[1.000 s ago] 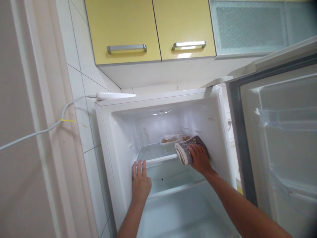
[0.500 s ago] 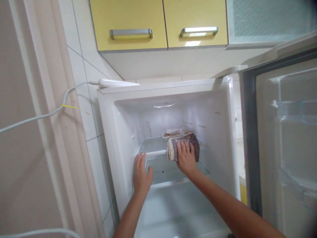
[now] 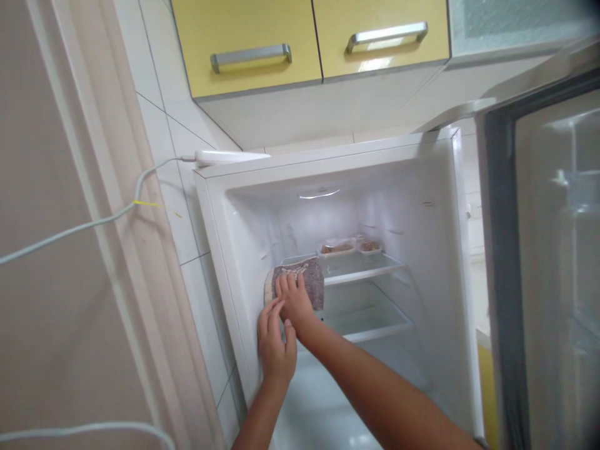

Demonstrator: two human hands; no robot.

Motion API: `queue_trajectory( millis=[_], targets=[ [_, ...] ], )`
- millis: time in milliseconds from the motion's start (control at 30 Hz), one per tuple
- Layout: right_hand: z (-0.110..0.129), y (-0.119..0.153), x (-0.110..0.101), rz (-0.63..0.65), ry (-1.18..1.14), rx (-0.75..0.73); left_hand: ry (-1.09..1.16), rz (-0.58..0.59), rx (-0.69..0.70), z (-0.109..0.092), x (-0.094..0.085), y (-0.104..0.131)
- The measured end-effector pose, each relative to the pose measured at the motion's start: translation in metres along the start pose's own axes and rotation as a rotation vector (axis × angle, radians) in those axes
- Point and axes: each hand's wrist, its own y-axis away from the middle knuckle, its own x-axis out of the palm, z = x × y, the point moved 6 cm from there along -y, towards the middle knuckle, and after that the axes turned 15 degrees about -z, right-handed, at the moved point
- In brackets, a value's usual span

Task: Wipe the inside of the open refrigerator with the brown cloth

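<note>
You stand before an open refrigerator (image 3: 440,187), its door (image 3: 544,262) swung out to your right and its white interior lit from above. Yellow cabinets (image 3: 262,37) hang over it, and a white cable (image 3: 94,222) runs along the tiled wall to a plug resting on the refrigerator's top edge. Inside, a glass shelf (image 3: 360,270) carries two small food trays (image 3: 349,247) at the back. Your right hand (image 3: 294,299) lies flat, fingers spread, pressing a folded grey cloth (image 3: 302,281) against the left end of that shelf, close to the inner left wall. Your left hand (image 3: 274,347) rests open just below, fingers extended, touching the wall's front edge and overlapping your right wrist; it grips nothing.
</note>
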Motion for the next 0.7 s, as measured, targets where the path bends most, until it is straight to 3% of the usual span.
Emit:
queue_trajectory(
  millis=[133, 233, 367, 567, 700],
  targets=[
    [-0.022, 0.008, -0.023, -0.018, -0.085, -0.076, -0.092, 0.063, 0.036, 0.007, 0.006, 0.000],
    [-0.052, 0.016, -0.040, 0.049, -0.150, -0.078, -0.129, 0.091, 0.058, 0.010, 0.012, 0.001],
    [-0.111, 0.031, -0.058, 0.121, -0.144, 0.054, -0.157, 0.148, 0.125, 0.014, 0.023, 0.002],
    [-0.216, 0.063, -0.090, 0.083, 0.015, 0.333, -0.247, 0.242, 0.177, 0.026, 0.049, -0.004],
    [-0.246, 0.064, -0.102, 0.096, 0.022, 0.447, -0.300, 0.282, 0.199, 0.024, 0.061, -0.009]
  ],
)
